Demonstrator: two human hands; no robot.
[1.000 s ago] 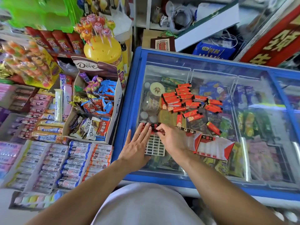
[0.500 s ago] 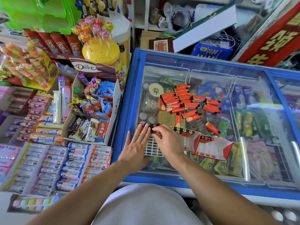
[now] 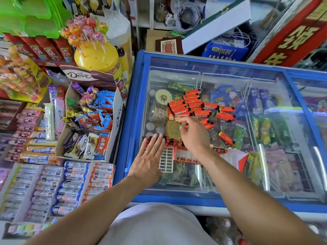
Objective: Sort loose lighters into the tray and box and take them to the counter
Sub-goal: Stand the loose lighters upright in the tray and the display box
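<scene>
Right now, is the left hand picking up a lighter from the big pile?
No, the left hand lies flat with straight fingers on the white tray, while the right hand reaches toward the pile of orange lighters.

Sorting lighters on a freezer lid

The left hand (image 3: 147, 160) lies flat on the white tray (image 3: 166, 161); the right hand (image 3: 193, 134) reaches far toward the pile of orange lighters (image 3: 191, 105), fingers loosely curled, on the glass freezer lid (image 3: 230, 174).

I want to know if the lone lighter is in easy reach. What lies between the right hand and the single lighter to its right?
Only bare freezer glass lies between the right hand and the lone lighter, in the head view.
</scene>
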